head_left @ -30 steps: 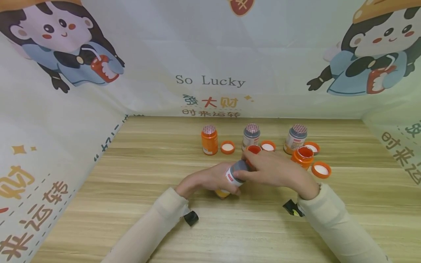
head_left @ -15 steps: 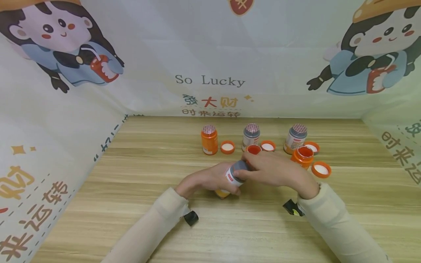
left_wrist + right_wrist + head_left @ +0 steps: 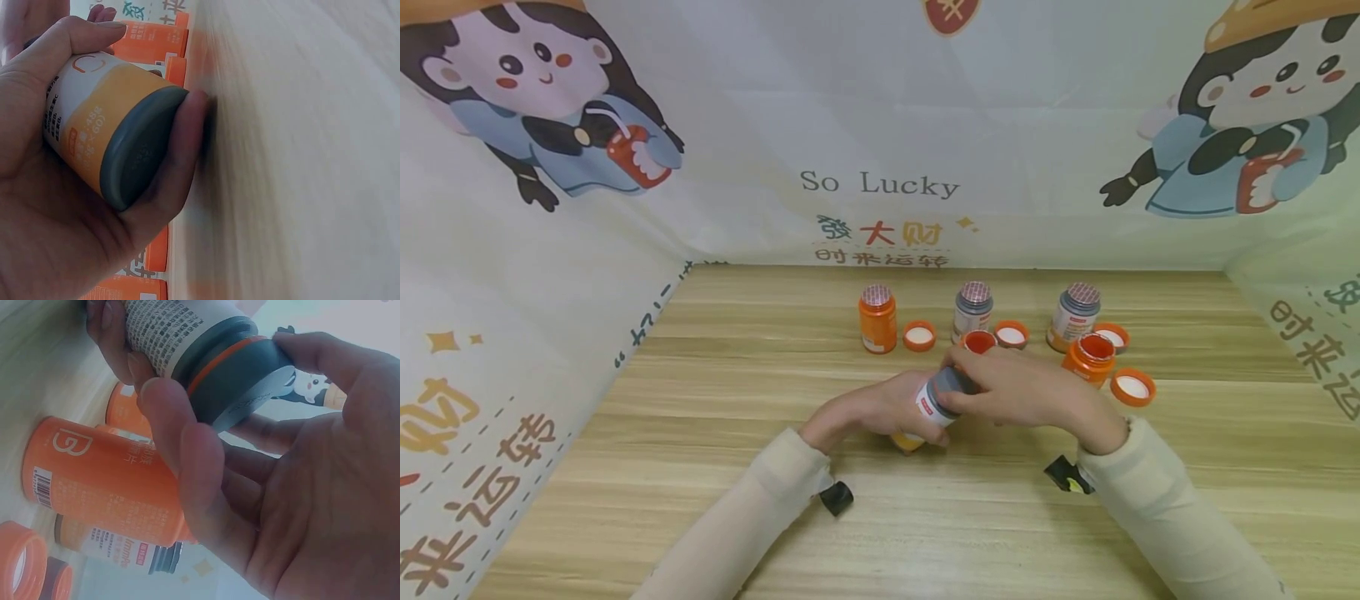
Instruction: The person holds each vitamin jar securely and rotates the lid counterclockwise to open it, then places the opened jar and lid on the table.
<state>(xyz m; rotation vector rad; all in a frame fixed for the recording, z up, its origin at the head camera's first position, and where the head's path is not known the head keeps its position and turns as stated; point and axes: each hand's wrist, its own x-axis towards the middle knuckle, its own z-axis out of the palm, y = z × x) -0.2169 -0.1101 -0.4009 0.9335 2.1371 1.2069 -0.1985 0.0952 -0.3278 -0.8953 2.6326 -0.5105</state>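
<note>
My left hand (image 3: 887, 404) grips a pill bottle (image 3: 103, 112) with a white and yellow-orange label and dark grey base, tilted with its top up to the right. The base faces the camera in the left wrist view, one finger curled along it. My right hand (image 3: 1026, 387) holds the bottle's grey cap (image 3: 240, 381), thumb on one side and fingers on the other. An orange band shows at the cap's edge, next to the bottle's grey neck. From the head, the right hand largely hides the cap.
Behind stand a sealed orange bottle (image 3: 877, 327) and two sealed grey bottles (image 3: 973, 312). Two orange bottles with open mouths stand nearer, one (image 3: 1090, 360) at right, the other (image 3: 979, 340) partly behind the right hand. Several orange-rimmed caps (image 3: 1132, 388) lie beside them on the wooden table (image 3: 722, 367).
The right hand's fingers have shifted slightly left around the cap in the last half second. The left hand and the bottle have stayed almost still.
</note>
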